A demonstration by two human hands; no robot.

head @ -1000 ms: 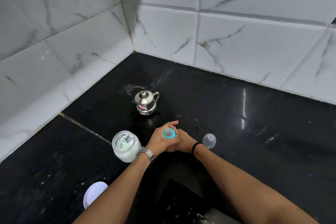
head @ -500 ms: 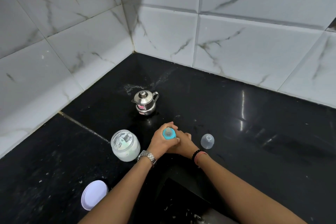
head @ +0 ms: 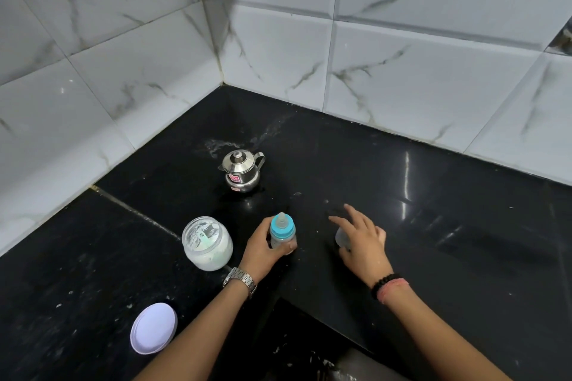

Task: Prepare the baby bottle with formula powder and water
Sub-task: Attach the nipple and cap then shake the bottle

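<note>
Left hand curled around baby bottle, right hand spread loosely over clear cap, both forearms extended forward.

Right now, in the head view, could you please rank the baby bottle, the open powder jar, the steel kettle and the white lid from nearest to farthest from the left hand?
1. Baby bottle: gripped by the left hand.
2. Powder jar: just left of that hand.
3. Steel kettle: behind, towards the wall corner.
4. White lid: front left, beside the forearm.
Kettle and lid are nearly too close to call.
</note>
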